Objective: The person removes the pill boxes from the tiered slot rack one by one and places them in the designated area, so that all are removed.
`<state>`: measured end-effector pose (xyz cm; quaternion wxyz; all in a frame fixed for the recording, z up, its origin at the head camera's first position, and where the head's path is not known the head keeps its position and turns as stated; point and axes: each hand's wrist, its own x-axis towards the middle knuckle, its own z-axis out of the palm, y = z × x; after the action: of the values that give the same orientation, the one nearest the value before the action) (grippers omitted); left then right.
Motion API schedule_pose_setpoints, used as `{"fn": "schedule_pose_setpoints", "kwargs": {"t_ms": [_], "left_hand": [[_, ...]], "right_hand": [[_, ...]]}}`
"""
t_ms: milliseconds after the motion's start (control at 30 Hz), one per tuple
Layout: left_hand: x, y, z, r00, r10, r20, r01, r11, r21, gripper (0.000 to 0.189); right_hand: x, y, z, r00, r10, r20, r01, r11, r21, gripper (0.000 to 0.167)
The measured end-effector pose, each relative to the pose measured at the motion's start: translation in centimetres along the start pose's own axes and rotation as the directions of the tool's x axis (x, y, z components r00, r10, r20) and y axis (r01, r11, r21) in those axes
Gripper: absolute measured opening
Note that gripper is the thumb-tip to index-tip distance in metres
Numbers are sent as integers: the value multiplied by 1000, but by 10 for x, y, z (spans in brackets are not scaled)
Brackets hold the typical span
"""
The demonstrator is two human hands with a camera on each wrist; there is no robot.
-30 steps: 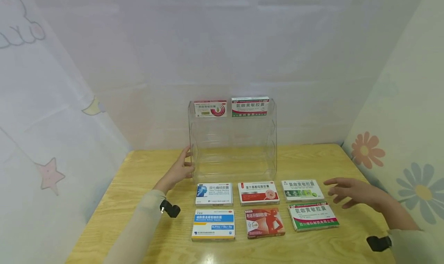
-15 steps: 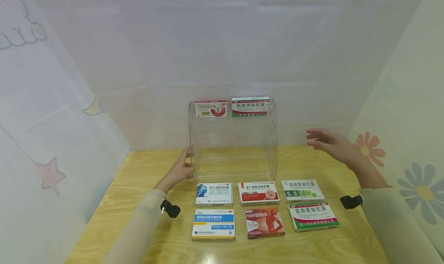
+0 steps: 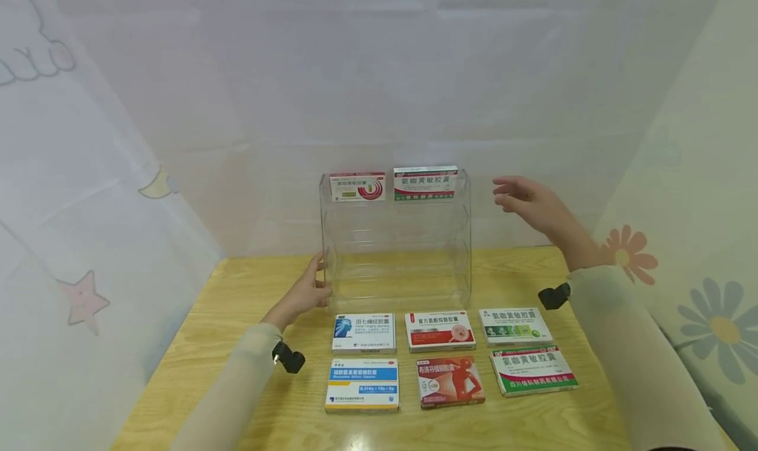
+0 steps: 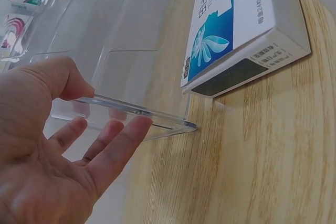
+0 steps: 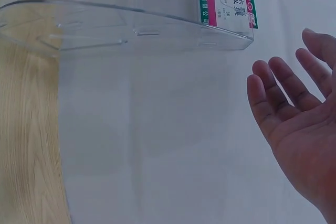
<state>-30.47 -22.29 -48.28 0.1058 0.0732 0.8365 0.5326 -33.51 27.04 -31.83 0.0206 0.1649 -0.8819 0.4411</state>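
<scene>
A clear acrylic display rack (image 3: 397, 250) with several tiers stands at the back of the table. My left hand (image 3: 303, 293) grips its left side panel low down, the thumb (image 4: 73, 85) bent over the front edge and the fingers along the outer face. In the top tier sit a red-and-white medicine box (image 3: 358, 187) on the left and a green-and-red medicine box (image 3: 425, 184) on the right. My right hand (image 3: 530, 204) is raised in the air beside the rack's upper right corner, fingers loosely bent and holding nothing. A gap shows between its fingertips and the rack.
Before the rack, medicine boxes lie in two rows: blue-and-white (image 3: 364, 333), red-and-white (image 3: 440, 331) and green-and-white (image 3: 515, 326) behind; blue-and-yellow (image 3: 362, 385), red (image 3: 451, 381) and green-striped (image 3: 533, 370) in front. A pale cloth backdrop (image 3: 379, 76) hangs close behind.
My right hand has risen from beside the boxes at the right, moving up and leftward to the rack's upper right corner. My left hand stays on the side panel.
</scene>
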Motion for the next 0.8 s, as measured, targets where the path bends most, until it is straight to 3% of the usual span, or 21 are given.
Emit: {"fn": "schedule_pose_setpoints", "kwargs": {"t_ms": [233, 800], "left_hand": [[-2, 0, 0, 1000, -5, -6, 5, 1000, 25, 95], [-1, 1, 0, 1000, 2, -8, -2, 1000, 16, 95]], "right_hand": [[25, -10, 6, 1000, 25, -2, -25, 996, 84, 62], [72, -19, 23, 994, 96, -44, -97, 995, -18, 54]]}}
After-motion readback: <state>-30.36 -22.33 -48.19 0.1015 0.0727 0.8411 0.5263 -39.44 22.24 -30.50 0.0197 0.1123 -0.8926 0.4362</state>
